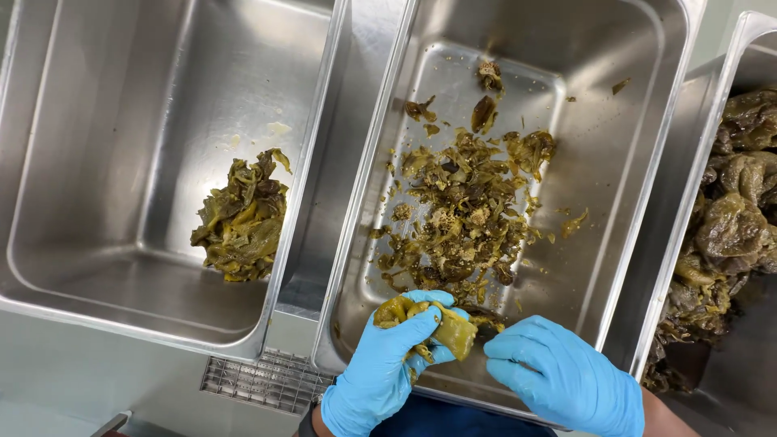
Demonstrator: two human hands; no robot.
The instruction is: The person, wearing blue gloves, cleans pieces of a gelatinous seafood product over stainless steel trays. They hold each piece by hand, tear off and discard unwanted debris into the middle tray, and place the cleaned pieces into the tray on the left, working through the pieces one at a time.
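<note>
My left hand, in a blue glove, grips a soft olive-green roasted pepper over the near edge of the middle steel pan. My right hand, also in a blue glove, sits just right of the pepper, fingers curled at its end; whether it pinches the pepper I cannot tell. Beyond the hands, a loose heap of pepper skins and seeds covers the middle pan's floor.
The left steel pan holds a small pile of cleaned green pepper pieces. The right steel pan is full of whole dark roasted peppers. A metal drain grate lies in the steel counter near the front.
</note>
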